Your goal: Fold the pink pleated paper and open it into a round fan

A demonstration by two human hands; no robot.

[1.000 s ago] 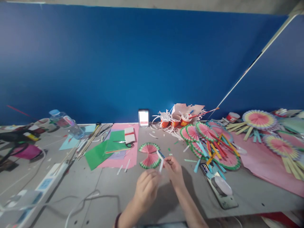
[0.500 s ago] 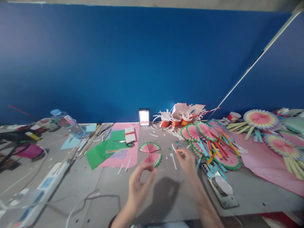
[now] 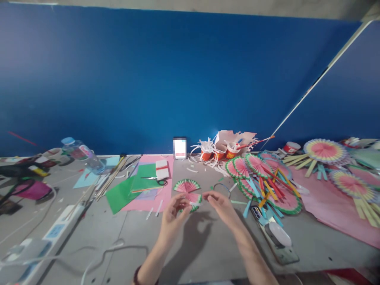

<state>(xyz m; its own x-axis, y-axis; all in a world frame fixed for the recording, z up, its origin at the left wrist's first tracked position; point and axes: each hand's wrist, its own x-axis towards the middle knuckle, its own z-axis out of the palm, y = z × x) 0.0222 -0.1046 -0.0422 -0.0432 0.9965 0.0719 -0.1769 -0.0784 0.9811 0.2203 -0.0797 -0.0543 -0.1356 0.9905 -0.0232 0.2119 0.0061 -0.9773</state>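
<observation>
A pleated pink fan with a green edge (image 3: 186, 185) lies on the grey table in front of me, its lower part partly covered by my fingers. My left hand (image 3: 175, 211) is over its lower left side, thumb and fingers closed on a short whitish strip (image 3: 194, 204) that sticks out to the right. Just right of the fan is my right hand (image 3: 218, 204), its fingers bent close together near the strip's free end; whether anything is between them is too small to tell. Behind that hand a thin ring (image 3: 222, 190) rests on the table.
Several pleated fans (image 3: 258, 165) with coloured sticks are piled at the right, near a phone (image 3: 274, 237). Red cups (image 3: 232, 150) with white strips stand at the back. Green sheets (image 3: 120, 196), scissors (image 3: 152, 178) and a bottle (image 3: 86, 154) are on the left. A power strip (image 3: 56, 233) lies at the front left.
My right hand has moved left, away from the ring and the loose strips, toward my left hand. My left hand has shifted slightly up and now overlaps the lower fan.
</observation>
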